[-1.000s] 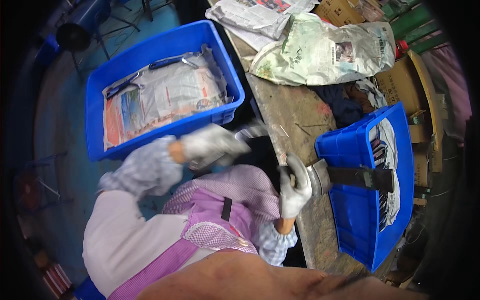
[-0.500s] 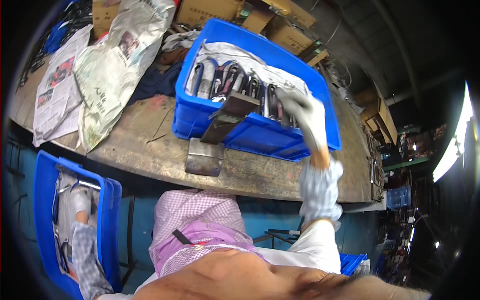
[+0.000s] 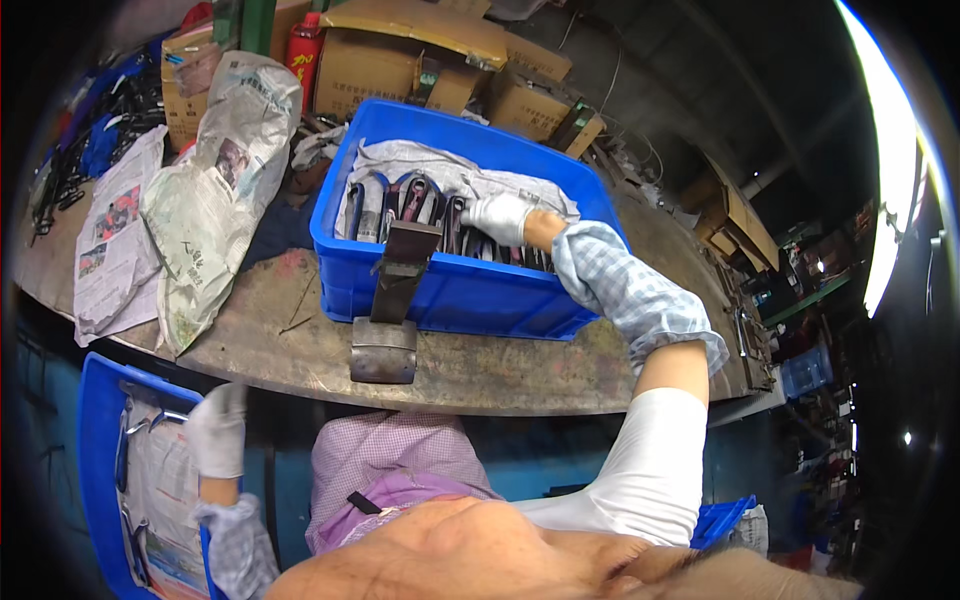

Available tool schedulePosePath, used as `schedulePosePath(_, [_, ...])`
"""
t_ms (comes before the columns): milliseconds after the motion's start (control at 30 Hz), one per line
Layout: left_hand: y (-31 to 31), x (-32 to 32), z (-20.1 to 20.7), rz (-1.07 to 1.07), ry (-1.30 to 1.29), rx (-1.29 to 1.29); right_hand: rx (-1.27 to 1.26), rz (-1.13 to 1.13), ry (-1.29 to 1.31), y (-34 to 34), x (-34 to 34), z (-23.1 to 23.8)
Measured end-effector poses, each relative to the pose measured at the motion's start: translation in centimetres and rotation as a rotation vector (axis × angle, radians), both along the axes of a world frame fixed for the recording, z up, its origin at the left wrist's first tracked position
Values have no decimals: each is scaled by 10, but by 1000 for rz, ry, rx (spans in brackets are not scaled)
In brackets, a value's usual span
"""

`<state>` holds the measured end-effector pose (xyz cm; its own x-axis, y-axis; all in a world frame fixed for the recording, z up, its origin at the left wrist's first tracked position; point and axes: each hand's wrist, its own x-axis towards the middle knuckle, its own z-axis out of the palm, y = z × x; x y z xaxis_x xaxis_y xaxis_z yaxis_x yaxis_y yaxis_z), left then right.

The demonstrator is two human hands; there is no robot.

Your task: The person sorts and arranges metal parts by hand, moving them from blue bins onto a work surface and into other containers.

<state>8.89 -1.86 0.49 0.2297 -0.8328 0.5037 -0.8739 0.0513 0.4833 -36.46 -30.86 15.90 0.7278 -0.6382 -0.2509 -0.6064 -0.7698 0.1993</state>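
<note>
In a large blue bin (image 3: 460, 315) on the bench stands a row of dark-handled hand tools (image 3: 413, 197), upright, with holes in their top ends. My right hand (image 3: 499, 216), in a white glove, reaches across the row from the right. Its fingers curl down onto a tool there, though the fingertips are partly hidden. My left hand (image 3: 217, 430), also gloved, is raised at the inner edge of a second blue bin (image 3: 97, 450) at lower left. Its fingers point away from me, stretched out, and no object shows in them. Shiny metal tools (image 3: 123, 450) lie on paper in that bin.
A flat metal bar on a curved base (image 3: 384, 352) stands against the big bin's front. Newspaper (image 3: 120, 240) and a crumpled sack (image 3: 210, 220) cover the bench's left. Cardboard boxes (image 3: 370, 75) and a red bottle (image 3: 303, 50) stand behind.
My left hand has come up out of the lower-left bin to its inner edge. My right hand has shifted left along the tool row, its forearm now slanting across the bin's right side. The view has shifted.
</note>
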Motion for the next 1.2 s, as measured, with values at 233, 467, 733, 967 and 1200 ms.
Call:
schedulePosePath(233, [-45,-135,1,-512,-91,-68,-213,290,-117,-7,-43,0])
schedulePosePath(467, [-34,-174,11,-668,182,-229,-593,-693,-1204,167,-18,74])
schedulePosePath(733, [-11,-214,-33,-533,895,696,451,-737,-1506,233,71,-84])
schedulePosePath(967, [4,-166,-39,-288,1060,755,124,-619,-1311,196,108,-125])
schedulePosePath(1200, [-54,-151,-34,-351,-30,-136,452,-742,-1300,187,98,-123])
